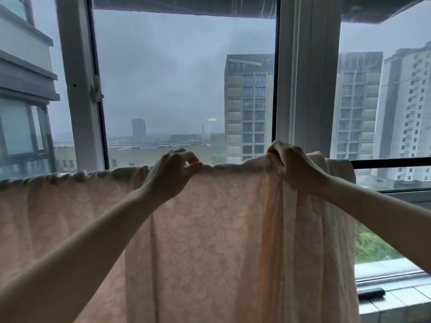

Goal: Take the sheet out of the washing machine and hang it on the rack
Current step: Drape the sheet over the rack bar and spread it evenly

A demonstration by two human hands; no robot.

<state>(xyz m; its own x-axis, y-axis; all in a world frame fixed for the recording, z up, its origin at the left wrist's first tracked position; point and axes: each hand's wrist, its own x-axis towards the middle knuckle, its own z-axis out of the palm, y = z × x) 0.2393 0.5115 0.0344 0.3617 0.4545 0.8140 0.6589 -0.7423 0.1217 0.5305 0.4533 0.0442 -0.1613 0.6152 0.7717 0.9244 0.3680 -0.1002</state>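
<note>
**Both hands on the sheet at the rail**

A pale peach cotton sheet with a white leaf pattern point(210, 229) hangs over the dark horizontal rack bar point(391, 163). It spans the frame from the left edge to the right of centre and falls past the bottom edge. The bar itself shows bare only at the right.

The left hand point(173, 176), at centre, pinches the sheet's top fold between curled fingers and thumb. The right hand point(289, 164), right of centre, has its fingers curled tight around a bunched ridge of the fabric, which drops in narrow pleats below it.

Behind is a white-framed window point(79, 94) with grey tower blocks point(248, 108). A small dark object point(370, 293) lies on the tiled sill at lower right.
</note>
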